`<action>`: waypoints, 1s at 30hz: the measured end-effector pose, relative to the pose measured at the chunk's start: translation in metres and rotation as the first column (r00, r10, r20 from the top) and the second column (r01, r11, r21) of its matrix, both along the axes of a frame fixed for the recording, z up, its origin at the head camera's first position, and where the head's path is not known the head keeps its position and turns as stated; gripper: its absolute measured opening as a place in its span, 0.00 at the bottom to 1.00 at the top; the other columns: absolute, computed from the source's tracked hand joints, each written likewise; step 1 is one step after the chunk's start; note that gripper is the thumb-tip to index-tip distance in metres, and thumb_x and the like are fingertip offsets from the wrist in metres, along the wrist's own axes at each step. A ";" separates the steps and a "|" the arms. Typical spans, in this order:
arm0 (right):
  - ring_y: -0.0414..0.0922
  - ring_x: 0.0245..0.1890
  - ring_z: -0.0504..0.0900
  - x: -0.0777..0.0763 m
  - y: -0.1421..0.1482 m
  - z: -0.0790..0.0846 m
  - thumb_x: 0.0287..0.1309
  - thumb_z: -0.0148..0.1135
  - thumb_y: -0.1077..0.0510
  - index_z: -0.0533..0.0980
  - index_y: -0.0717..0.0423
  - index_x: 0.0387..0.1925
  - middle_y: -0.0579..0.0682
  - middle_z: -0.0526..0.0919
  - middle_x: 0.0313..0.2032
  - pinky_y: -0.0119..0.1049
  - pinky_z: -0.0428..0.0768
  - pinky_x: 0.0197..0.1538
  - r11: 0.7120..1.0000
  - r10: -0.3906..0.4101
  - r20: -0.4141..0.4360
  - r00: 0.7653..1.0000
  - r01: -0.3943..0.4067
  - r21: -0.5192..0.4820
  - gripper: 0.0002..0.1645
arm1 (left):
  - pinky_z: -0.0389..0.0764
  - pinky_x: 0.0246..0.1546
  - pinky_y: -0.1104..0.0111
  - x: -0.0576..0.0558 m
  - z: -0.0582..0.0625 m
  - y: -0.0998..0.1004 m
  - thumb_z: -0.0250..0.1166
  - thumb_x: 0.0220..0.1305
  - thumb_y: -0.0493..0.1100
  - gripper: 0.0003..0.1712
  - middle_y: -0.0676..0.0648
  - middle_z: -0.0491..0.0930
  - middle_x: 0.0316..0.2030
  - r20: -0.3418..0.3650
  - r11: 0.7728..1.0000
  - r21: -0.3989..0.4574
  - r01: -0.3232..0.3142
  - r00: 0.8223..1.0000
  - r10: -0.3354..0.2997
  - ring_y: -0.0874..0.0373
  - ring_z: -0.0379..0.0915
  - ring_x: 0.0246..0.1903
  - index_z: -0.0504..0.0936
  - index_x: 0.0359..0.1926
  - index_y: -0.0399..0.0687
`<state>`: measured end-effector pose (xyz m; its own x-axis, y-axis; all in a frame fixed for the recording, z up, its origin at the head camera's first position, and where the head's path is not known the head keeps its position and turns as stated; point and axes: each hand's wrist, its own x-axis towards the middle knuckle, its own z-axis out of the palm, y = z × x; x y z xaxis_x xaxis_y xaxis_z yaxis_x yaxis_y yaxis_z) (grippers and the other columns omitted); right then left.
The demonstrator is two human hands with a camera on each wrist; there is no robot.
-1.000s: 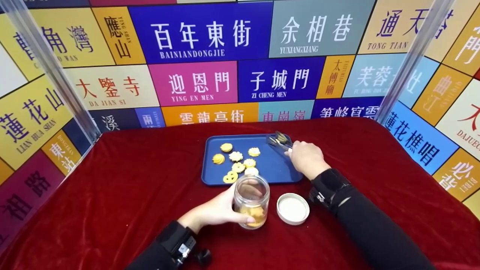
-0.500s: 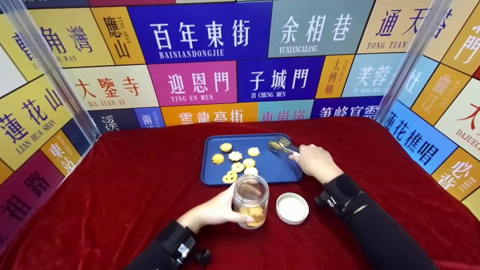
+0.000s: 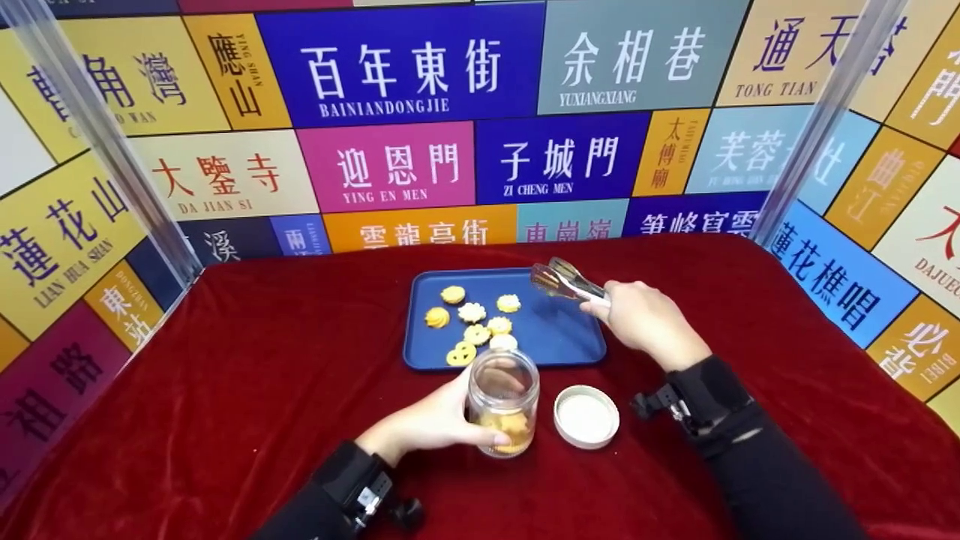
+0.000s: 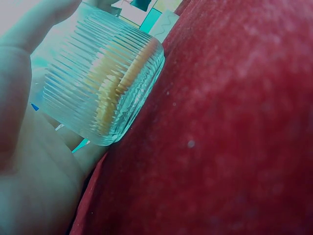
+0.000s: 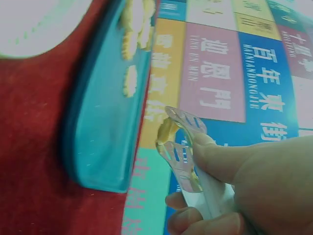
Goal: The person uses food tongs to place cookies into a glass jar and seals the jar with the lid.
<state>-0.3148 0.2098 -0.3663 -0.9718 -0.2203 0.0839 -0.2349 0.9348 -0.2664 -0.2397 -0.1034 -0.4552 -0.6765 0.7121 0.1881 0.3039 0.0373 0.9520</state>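
My left hand [image 3: 435,421] holds a ribbed glass jar [image 3: 520,401] on the red cloth, fingers behind it and thumb across its front. The jar has no lid on, and yellow cookies [image 3: 513,426] lie at its bottom. In my right hand [image 3: 646,319] are metal tongs [image 3: 576,285], raised over the right end of a blue tray [image 3: 544,346]. The right wrist view shows a cookie [image 5: 167,130] between the tongs' slotted ends, above the tray's rim. Several cookies [image 3: 475,334] lie on the tray's left half, some flower-shaped and one pretzel-shaped.
A round white lid [image 3: 586,418] lies on the red cloth [image 3: 300,360] to the right of the jar. Behind the table rises a wall [image 3: 405,67] of coloured name panels. Clear posts [image 3: 832,112] stand at both back corners.
My right hand has moved to the right, and the tongs have turned and risen from low over the tray. The left hand and the jar have stayed put.
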 end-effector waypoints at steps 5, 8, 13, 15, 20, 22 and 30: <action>0.54 0.29 0.78 0.008 0.003 0.006 0.75 0.62 0.38 0.78 0.58 0.41 0.54 0.76 0.26 0.48 0.74 0.35 1.000 0.015 -0.006 1.000 -0.015 -0.008 0.26 | 0.72 0.72 0.61 0.000 0.000 0.000 0.81 0.60 0.45 0.49 0.49 0.77 0.65 0.001 1.000 -0.006 -0.002 1.000 0.002 0.54 0.73 0.66 0.62 0.75 0.53; 0.54 0.29 0.78 0.012 0.004 0.009 0.75 0.62 0.38 0.77 0.57 0.40 0.53 0.76 0.26 0.48 0.74 0.35 0.999 0.033 -0.014 0.999 -0.034 -0.013 0.25 | 0.72 0.71 0.61 0.000 0.000 0.000 0.82 0.60 0.46 0.49 0.50 0.77 0.65 0.002 1.000 -0.013 -0.005 1.000 0.005 0.54 0.73 0.66 0.62 0.75 0.53; 0.53 0.29 0.78 0.022 0.005 0.021 0.75 0.62 0.38 0.77 0.55 0.39 0.52 0.75 0.25 0.48 0.74 0.34 0.998 0.058 -0.049 0.997 -0.059 -0.018 0.24 | 0.72 0.72 0.61 0.000 0.000 0.000 0.81 0.60 0.46 0.49 0.50 0.77 0.65 0.008 1.000 -0.011 -0.001 1.000 0.001 0.54 0.73 0.67 0.62 0.75 0.53; 0.53 0.28 0.78 0.027 0.005 0.028 0.76 0.61 0.37 0.77 0.55 0.39 0.51 0.75 0.25 0.48 0.73 0.33 0.997 0.070 -0.064 0.996 -0.071 -0.017 0.25 | 0.72 0.72 0.61 -0.001 0.000 0.000 0.81 0.60 0.46 0.49 0.50 0.77 0.65 0.004 1.000 -0.008 -0.002 1.000 0.002 0.54 0.73 0.67 0.62 0.75 0.53; 0.51 0.27 0.76 0.041 0.003 0.043 0.76 0.60 0.36 0.77 0.54 0.39 0.49 0.74 0.24 0.45 0.70 0.31 0.995 0.099 -0.088 0.991 -0.101 -0.021 0.25 | 0.72 0.72 0.61 0.000 -0.001 -0.001 0.82 0.59 0.45 0.50 0.50 0.77 0.64 -0.003 1.000 -0.011 -0.011 1.000 0.011 0.54 0.73 0.66 0.62 0.75 0.53; 0.50 0.27 0.75 0.047 0.004 0.050 0.76 0.59 0.35 0.77 0.53 0.39 0.49 0.74 0.24 0.44 0.69 0.30 0.994 0.105 -0.095 0.990 -0.107 -0.023 0.25 | 0.72 0.72 0.61 0.001 -0.001 -0.001 0.82 0.59 0.46 0.50 0.50 0.77 0.65 -0.001 1.000 -0.011 -0.011 1.000 0.011 0.54 0.73 0.66 0.62 0.75 0.53; 0.48 0.28 0.75 0.070 0.004 0.072 0.75 0.60 0.35 0.79 0.50 0.47 0.47 0.75 0.26 0.44 0.69 0.30 0.990 0.138 -0.110 0.984 -0.140 -0.017 0.24 | 0.71 0.72 0.61 0.000 0.000 0.000 0.82 0.60 0.46 0.50 0.51 0.77 0.65 0.003 1.000 -0.009 -0.007 1.000 0.007 0.55 0.73 0.67 0.62 0.75 0.55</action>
<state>-0.2449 0.2137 -0.2943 -0.9168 -0.3494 0.1935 -0.3908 0.8846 -0.2545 -0.2395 -0.1030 -0.4556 -0.6818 0.7091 0.1797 0.3005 0.0476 0.9526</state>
